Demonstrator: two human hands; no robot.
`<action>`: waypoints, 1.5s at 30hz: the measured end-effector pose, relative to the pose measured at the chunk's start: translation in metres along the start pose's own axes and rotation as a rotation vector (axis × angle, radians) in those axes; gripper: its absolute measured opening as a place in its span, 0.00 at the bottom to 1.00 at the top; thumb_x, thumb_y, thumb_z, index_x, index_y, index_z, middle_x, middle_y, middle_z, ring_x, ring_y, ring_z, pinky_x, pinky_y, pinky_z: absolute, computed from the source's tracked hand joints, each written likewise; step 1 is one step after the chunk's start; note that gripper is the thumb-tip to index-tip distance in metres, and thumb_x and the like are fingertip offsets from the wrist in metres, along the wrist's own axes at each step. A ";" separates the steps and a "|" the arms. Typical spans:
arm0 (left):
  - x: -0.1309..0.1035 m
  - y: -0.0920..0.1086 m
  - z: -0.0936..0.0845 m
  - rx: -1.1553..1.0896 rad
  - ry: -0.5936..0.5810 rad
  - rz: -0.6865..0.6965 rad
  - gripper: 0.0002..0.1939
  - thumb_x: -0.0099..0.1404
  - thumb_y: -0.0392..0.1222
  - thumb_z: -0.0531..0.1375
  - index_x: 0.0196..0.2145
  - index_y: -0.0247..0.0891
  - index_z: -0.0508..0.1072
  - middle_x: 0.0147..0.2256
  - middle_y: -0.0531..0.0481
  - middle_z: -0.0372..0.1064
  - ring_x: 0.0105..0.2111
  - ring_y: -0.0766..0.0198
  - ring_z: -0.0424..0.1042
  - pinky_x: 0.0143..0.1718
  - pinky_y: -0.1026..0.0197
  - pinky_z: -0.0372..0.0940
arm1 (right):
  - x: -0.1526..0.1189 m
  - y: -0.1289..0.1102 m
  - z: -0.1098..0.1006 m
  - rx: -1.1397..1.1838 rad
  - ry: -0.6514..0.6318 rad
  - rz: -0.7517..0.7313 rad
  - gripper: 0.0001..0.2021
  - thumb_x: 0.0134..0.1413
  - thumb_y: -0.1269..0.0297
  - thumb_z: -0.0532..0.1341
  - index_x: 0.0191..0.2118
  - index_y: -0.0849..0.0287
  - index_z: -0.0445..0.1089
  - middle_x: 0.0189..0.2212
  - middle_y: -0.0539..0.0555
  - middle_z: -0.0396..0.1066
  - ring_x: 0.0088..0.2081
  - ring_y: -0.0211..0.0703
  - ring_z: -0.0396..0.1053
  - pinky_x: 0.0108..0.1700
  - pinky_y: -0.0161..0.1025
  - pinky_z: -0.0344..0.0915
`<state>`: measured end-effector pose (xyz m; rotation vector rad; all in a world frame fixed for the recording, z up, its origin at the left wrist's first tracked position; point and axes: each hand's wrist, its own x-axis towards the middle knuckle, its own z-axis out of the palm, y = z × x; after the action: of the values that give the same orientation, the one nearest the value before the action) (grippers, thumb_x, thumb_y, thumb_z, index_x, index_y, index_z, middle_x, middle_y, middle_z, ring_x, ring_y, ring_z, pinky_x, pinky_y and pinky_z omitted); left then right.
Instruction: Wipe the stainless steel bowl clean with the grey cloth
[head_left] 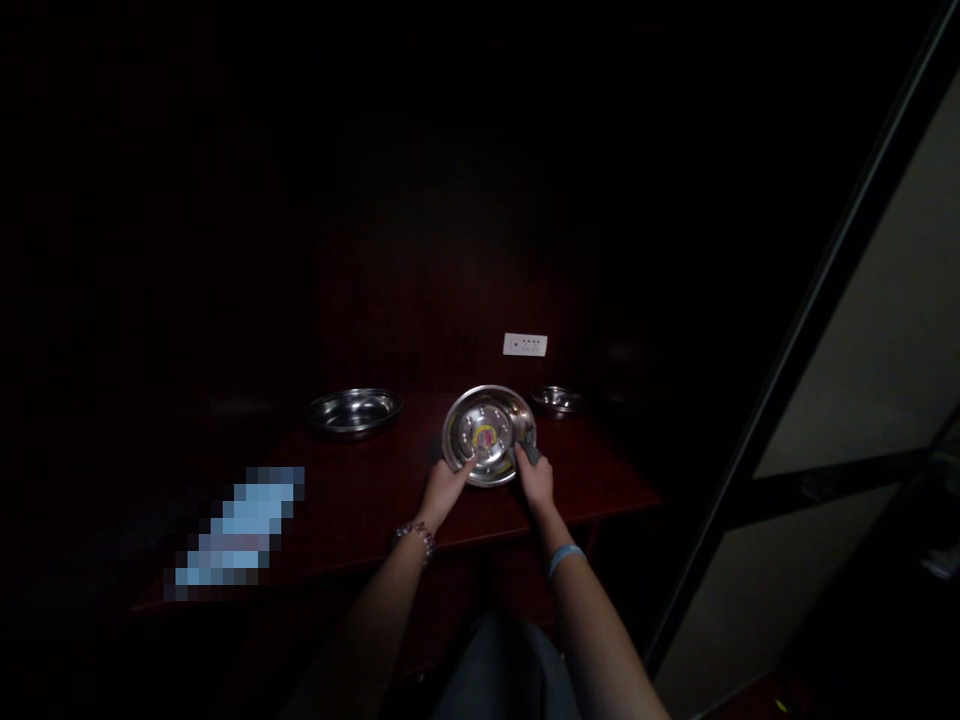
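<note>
A shiny round steel bowl is tilted up toward me above the table's front part, its inside showing a yellow and red sticker. My left hand grips the lower left rim, thumb inside and fingers hidden behind. My right hand is closed at the lower right rim, with a dark grey piece that looks like cloth under its thumb, against the bowl. Another wide steel bowl rests on the table to the left, and a smaller steel bowl sits behind at the right.
The dark red table has its front edge just ahead of my legs. A blurred-out light blue patch lies at the left. A white socket plate is on the back wall. At the right stands a dark-framed panel.
</note>
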<state>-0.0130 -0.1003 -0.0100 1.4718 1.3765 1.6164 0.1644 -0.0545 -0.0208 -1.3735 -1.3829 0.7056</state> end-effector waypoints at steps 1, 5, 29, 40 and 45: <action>0.000 0.000 0.000 0.012 0.001 0.003 0.20 0.59 0.43 0.62 0.47 0.30 0.76 0.48 0.40 0.77 0.50 0.54 0.75 0.54 0.56 0.65 | 0.000 0.000 0.000 0.003 0.004 -0.001 0.24 0.58 0.47 0.57 0.44 0.62 0.79 0.39 0.64 0.79 0.44 0.52 0.77 0.42 0.36 0.68; 0.001 -0.004 -0.001 0.061 0.027 0.013 0.17 0.59 0.39 0.60 0.45 0.29 0.77 0.47 0.38 0.77 0.50 0.52 0.75 0.54 0.55 0.65 | 0.000 -0.001 0.000 -0.002 0.009 -0.008 0.24 0.57 0.47 0.57 0.42 0.63 0.79 0.38 0.63 0.79 0.43 0.52 0.77 0.42 0.36 0.68; 0.003 -0.009 -0.001 0.037 0.047 0.035 0.18 0.59 0.40 0.59 0.45 0.30 0.77 0.48 0.38 0.76 0.50 0.50 0.74 0.55 0.52 0.64 | 0.001 0.003 0.001 0.044 0.002 -0.025 0.24 0.56 0.47 0.58 0.41 0.62 0.80 0.36 0.62 0.79 0.41 0.52 0.77 0.40 0.36 0.68; 0.004 -0.007 0.000 0.048 0.053 0.020 0.17 0.58 0.39 0.58 0.44 0.30 0.77 0.47 0.38 0.77 0.49 0.50 0.75 0.53 0.53 0.65 | 0.002 0.001 0.000 0.022 0.003 -0.009 0.25 0.55 0.45 0.58 0.43 0.63 0.79 0.38 0.63 0.79 0.43 0.53 0.77 0.40 0.36 0.68; 0.002 -0.005 0.000 0.033 0.049 0.021 0.17 0.58 0.40 0.59 0.43 0.31 0.77 0.47 0.39 0.77 0.50 0.50 0.74 0.54 0.53 0.65 | -0.001 -0.002 -0.002 0.025 -0.006 -0.017 0.24 0.56 0.46 0.58 0.41 0.63 0.79 0.37 0.62 0.79 0.43 0.52 0.77 0.41 0.36 0.68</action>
<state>-0.0147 -0.0972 -0.0141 1.4792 1.4250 1.6613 0.1655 -0.0565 -0.0181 -1.3393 -1.3849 0.7138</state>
